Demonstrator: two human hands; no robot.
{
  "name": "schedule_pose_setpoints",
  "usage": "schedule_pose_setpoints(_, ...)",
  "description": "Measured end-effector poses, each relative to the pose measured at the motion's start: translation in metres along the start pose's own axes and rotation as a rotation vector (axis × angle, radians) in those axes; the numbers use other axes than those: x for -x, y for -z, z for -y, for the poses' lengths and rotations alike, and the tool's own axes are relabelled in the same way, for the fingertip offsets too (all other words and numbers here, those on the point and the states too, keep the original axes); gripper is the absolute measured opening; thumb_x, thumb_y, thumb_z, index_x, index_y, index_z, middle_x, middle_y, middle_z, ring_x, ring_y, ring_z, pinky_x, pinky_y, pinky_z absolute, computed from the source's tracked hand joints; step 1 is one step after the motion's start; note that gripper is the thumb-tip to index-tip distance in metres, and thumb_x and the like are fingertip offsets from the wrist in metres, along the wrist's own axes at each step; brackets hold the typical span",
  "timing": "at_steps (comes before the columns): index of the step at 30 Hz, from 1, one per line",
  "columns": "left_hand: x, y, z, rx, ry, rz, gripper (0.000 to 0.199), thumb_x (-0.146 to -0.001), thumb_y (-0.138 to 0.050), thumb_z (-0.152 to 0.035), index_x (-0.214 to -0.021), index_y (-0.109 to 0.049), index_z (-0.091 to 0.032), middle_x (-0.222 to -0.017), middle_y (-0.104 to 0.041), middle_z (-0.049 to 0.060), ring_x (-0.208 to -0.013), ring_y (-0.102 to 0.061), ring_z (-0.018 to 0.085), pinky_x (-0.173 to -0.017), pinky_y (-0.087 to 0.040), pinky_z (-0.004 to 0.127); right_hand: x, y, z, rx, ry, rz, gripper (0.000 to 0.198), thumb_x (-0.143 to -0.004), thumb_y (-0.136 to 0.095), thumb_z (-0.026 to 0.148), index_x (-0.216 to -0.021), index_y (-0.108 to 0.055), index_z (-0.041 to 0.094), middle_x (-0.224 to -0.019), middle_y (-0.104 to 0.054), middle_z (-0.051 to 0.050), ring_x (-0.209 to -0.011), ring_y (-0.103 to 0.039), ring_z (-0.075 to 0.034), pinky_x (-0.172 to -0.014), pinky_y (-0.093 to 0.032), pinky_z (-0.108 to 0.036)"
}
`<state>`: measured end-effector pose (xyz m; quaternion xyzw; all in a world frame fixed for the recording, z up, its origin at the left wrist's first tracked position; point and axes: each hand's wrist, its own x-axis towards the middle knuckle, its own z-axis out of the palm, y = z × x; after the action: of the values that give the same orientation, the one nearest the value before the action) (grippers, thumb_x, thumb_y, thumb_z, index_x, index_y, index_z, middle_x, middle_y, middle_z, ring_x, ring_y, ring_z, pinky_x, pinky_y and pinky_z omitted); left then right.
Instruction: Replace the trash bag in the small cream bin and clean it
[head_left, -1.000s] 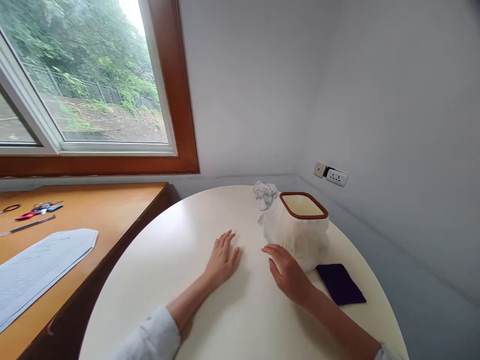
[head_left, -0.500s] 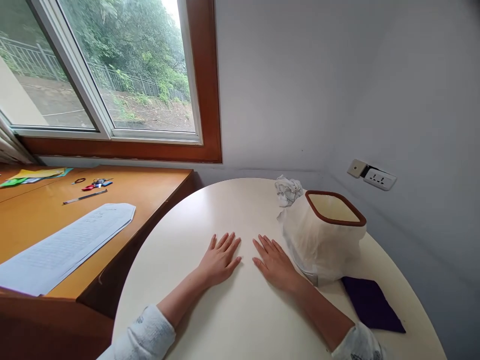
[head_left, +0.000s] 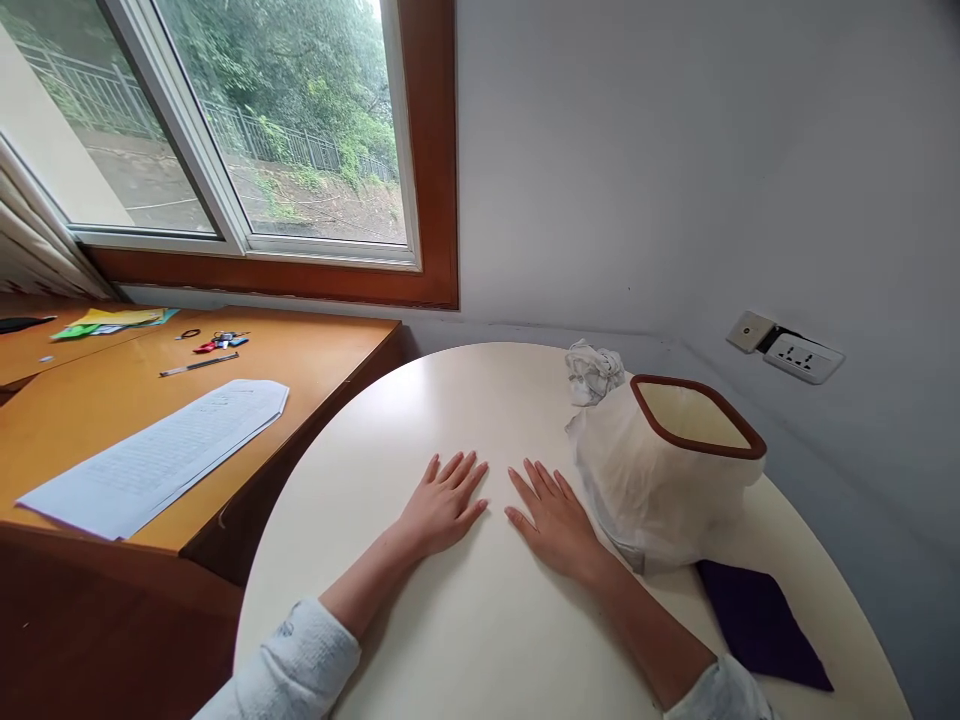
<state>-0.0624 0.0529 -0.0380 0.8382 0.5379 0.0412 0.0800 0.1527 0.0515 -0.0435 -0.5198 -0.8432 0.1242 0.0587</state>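
Observation:
My left hand (head_left: pixel 444 505) lies flat on the round cream table (head_left: pixel 465 620), palm down, with its fingers spread. Palm down as well, my right hand (head_left: pixel 553 520) rests a short way to its right, fingers apart and holding nothing. Just right of that hand stands a bin (head_left: pixel 697 420) with a brown rim, a pale translucent bag draped around its outside. Behind the bin sits a crumpled whitish plastic bag (head_left: pixel 594 372). A folded dark purple cloth (head_left: pixel 765 620) lies in front of the bin, near my right forearm.
A wooden desk (head_left: pixel 315 350) stands to the left, holding sheets of paper (head_left: pixel 157 460), a pen (head_left: pixel 199 364), keys (head_left: pixel 221 342) and coloured papers (head_left: pixel 112 320). Beyond are a window (head_left: pixel 315 130) and a wall with a socket (head_left: pixel 804 356).
The camera view has turned slightly, shifting the desk, window and bin rightward in the picture. Both hands stay flat on the table, with the right fingers spread slightly wider.

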Motion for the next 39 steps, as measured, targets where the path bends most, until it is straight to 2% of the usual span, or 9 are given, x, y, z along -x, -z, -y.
schedule_pose_setpoints(16,0.001,-0.002,-0.001,0.023,0.016,-0.037,0.056,-0.090,-0.018,-0.055,-0.141,-0.016,-0.033,-0.149,-0.017,0.001,-0.138,-0.015,0.025,-0.111,-0.006,0.051,-0.002,0.000,0.002,0.024,-0.016,0.021,0.061,-0.090,-0.011,0.056,-0.143,-0.016,0.028,-0.151,-0.011,-0.001,-0.139,-0.006,-0.018,-0.112,-0.003,-0.040)
schedule_pose_setpoints(26,0.000,-0.003,-0.008,0.007,0.072,-0.010,0.057,-0.091,-0.014,-0.053,-0.142,-0.019,-0.029,-0.150,-0.016,0.003,-0.138,-0.013,0.026,-0.110,-0.006,0.054,-0.003,-0.003,0.001,0.002,-0.010,0.009,0.060,-0.089,-0.012,0.057,-0.143,-0.016,0.030,-0.151,-0.010,0.000,-0.139,-0.006,-0.017,-0.112,-0.004,-0.039)
schedule_pose_setpoints(39,-0.004,-0.012,-0.014,0.001,0.116,-0.054,0.055,-0.091,-0.016,-0.048,-0.141,-0.023,-0.026,-0.149,-0.018,0.004,-0.138,-0.014,0.027,-0.109,-0.006,0.055,-0.002,0.001,0.004,-0.001,-0.046,0.018,0.058,-0.090,-0.015,0.056,-0.142,-0.017,0.031,-0.151,-0.011,0.000,-0.139,-0.007,-0.017,-0.111,-0.002,-0.038)
